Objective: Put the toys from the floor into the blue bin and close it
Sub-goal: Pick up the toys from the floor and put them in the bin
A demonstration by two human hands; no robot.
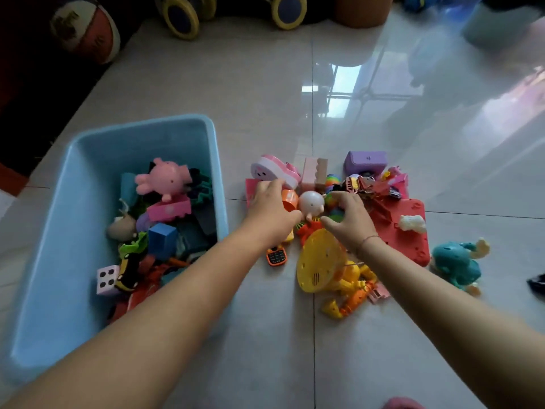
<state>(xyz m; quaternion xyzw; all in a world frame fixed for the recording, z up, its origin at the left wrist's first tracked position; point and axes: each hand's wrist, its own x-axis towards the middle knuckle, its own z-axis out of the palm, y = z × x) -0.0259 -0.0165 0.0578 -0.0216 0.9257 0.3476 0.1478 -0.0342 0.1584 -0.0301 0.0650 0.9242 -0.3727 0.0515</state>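
The blue bin [147, 123] stands open on the floor at the left, holding a pink pig [165, 178], a blue block [162, 238], a dice [107, 280] and several other toys. To its right lies a pile of toys: a pink shoe-shaped toy [275, 170], a purple box [365, 162], a red board [408, 231], a yellow round toy [320, 261], an orange phone [276, 255] and a teal elephant [457, 262]. My left hand [269, 209] rests over an orange cup [291, 199]. My right hand [352, 219] covers a green ball. A white round toy [311, 202] sits between them. Both hands have their fingers spread.
A basketball [85, 28] and a dark rug [29, 98] lie at the far left. A ride-on toy's wheels [180, 16] and a brown pot [362, 10] stand at the back. The tiled floor is glossy. No lid is in view.
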